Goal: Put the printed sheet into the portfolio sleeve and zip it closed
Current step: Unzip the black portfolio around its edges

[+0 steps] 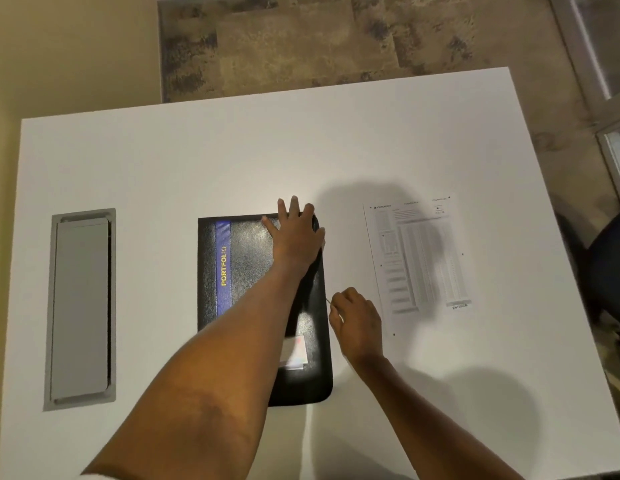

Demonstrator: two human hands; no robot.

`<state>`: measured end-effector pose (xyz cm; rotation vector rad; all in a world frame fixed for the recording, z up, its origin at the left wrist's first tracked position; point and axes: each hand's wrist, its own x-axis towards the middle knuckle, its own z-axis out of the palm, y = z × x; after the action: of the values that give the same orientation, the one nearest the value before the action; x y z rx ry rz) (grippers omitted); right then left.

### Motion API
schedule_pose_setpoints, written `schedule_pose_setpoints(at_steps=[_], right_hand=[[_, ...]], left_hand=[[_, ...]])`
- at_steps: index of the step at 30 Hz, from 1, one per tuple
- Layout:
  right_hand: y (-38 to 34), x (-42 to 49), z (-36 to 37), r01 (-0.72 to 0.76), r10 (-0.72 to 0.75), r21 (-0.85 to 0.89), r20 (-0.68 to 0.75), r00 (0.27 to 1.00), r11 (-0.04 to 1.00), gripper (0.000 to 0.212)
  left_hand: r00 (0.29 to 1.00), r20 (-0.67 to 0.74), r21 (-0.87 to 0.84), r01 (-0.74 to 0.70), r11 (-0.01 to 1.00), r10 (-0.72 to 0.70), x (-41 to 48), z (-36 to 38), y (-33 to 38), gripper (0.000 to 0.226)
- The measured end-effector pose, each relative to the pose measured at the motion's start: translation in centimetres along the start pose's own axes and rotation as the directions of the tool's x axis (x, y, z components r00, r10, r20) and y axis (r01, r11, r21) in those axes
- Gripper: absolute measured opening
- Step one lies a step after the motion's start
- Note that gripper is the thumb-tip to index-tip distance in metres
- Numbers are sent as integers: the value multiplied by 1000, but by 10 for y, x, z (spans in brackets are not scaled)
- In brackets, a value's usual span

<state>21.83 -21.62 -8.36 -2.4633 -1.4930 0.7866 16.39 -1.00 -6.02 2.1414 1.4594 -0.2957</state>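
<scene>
The white surface point(232, 161) carries a black portfolio sleeve point(253, 289) at centre. The printed sheet point(417, 254) lies at three o'clock, untouched. Left hand point(296, 237) presses spread fingers point(291, 207) on its top; right hand point(355, 318) pinches the zipper pull point(328, 302) at its right edge.

Left hand point(296, 233): flat on portfolio point(253, 271) far corner.
Right hand point(355, 320): pinching zipper pull beside portfolio's right edge.
Printed sheet point(417, 256): right of portfolio, apart.

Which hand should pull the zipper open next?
Probably the right hand: it pinches something thin, likely the zipper pull, at the portfolio edge. The left hand lies flat on top.
</scene>
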Motion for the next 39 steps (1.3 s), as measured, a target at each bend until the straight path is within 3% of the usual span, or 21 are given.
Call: schedule_pose_setpoints(at_steps=[12, 16, 20, 23, 25, 33, 36, 39], right_hand=[[9, -91, 18, -51, 52, -3, 62, 997, 999, 14], [12, -124, 32, -116, 112, 95, 49, 993, 989, 8], [10, -130, 39, -160, 168, 212, -21, 986, 964, 4], [11, -127, 39, -151, 166, 252, -42, 985, 956, 7], [11, -129, 38, -146, 166, 268, -53, 985, 952, 8], [3, -132, 38, -190, 218, 244, -89, 972, 951, 19], [0, -133, 38, -187, 217, 247, -103, 971, 951, 11], [0, -133, 38, -194, 227, 248, -110, 968, 949, 10]], left_hand=[[1000, -22, -13, 6, 1000, -6, 0, 3, -1, 49], [1000, -28, 5, -11, 1000, 11, -8, 1, -7, 58], [979, -69, 112, -182, 977, 190, -36, 4, -27, 71], [902, -27, 182, -420, 889, 432, -75, 19, -47, 77], [862, 21, 152, -504, 850, 507, -104, 35, -61, 80], [764, 207, 241, -645, 725, 611, -196, 89, -116, 122], [779, 241, 299, -627, 720, 578, -214, 93, -136, 129], [811, 214, 325, -585, 743, 545, -226, 91, -144, 121]])
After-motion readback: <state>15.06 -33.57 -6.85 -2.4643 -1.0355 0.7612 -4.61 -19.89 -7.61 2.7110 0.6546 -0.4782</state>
